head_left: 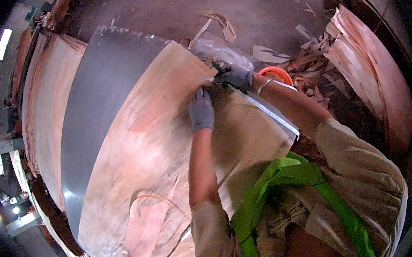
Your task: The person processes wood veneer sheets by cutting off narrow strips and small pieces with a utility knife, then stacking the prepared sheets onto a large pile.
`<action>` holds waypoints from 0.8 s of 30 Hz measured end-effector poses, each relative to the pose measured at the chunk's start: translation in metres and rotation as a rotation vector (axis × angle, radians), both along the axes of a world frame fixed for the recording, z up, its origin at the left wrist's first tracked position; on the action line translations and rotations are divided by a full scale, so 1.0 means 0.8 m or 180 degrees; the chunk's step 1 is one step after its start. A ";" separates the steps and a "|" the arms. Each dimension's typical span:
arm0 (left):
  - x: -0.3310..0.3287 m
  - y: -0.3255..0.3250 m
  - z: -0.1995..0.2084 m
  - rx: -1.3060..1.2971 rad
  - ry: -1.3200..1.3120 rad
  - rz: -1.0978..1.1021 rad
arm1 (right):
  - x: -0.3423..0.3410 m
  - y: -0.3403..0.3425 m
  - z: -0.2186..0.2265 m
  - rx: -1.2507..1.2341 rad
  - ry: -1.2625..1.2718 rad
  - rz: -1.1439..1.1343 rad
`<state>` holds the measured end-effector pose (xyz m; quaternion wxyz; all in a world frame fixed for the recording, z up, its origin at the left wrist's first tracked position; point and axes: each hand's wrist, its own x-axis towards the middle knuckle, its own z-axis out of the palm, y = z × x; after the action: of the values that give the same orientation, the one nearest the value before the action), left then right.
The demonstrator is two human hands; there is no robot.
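A large wood veneer sheet (pixel 141 129) lies across the work table in front of me. My left hand (pixel 201 110), in a grey glove, rests on the sheet near its right edge with the fingers stretched forward. Just to the right, at that edge, my right hand (pixel 235 78) wears a darker glove and has its fingers closed. A small dark shape shows at its fingertips, too unclear to name. A pale straight strip (pixel 274 114) with marks runs along the table's edge below my right hand. A torn pink veneer piece (pixel 148 225) lies on the sheet.
A dark grey tabletop (pixel 98 89) shows beyond the sheet, with stacked veneer (pixel 59 93) to the left. At right stand an orange-red bucket (pixel 276 74), scattered veneer scraps (pixel 310 79) and curved veneer sheets (pixel 368 63). Clear plastic (pixel 223 52) lies past the edge.
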<state>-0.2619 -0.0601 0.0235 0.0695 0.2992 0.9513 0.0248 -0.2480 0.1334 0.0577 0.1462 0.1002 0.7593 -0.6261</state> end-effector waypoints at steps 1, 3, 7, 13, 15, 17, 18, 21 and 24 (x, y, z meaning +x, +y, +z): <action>0.000 0.000 -0.003 0.0234 0.0323 -0.0129 | 0.003 -0.002 0.001 0.0183 0.0273 -0.0091; 0.000 0.002 -0.007 0.0734 0.0976 -0.0406 | 0.008 -0.004 -0.011 0.0128 0.0425 -0.0310; -0.006 0.019 -0.007 0.0505 0.0364 -0.0182 | 0.004 -0.001 -0.029 0.0258 -0.0148 -0.0333; -0.010 0.020 -0.015 0.0872 -0.0579 0.0549 | 0.012 -0.039 -0.037 0.1143 -0.1072 -0.0548; -0.011 0.038 0.003 0.0044 -0.0259 0.0125 | 0.040 -0.040 -0.064 0.0882 -0.0331 -0.0549; -0.014 0.036 0.023 0.0622 -0.0884 0.0553 | 0.045 -0.040 -0.022 0.0760 -0.0805 -0.0141; -0.014 0.041 0.034 0.0933 -0.1171 0.0726 | 0.047 -0.028 -0.006 0.0353 -0.0573 -0.0183; -0.017 0.010 0.004 0.0677 0.0967 -0.1111 | 0.068 0.001 0.030 -0.0369 0.0226 -0.0104; -0.021 0.009 0.009 0.2341 0.0625 -0.0740 | 0.074 0.018 0.073 -0.0202 0.0979 0.0154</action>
<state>-0.2786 -0.0531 0.0307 -0.1313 0.4108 0.8409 0.3270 -0.1891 0.1474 0.1161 0.0464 -0.0199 0.7548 -0.6540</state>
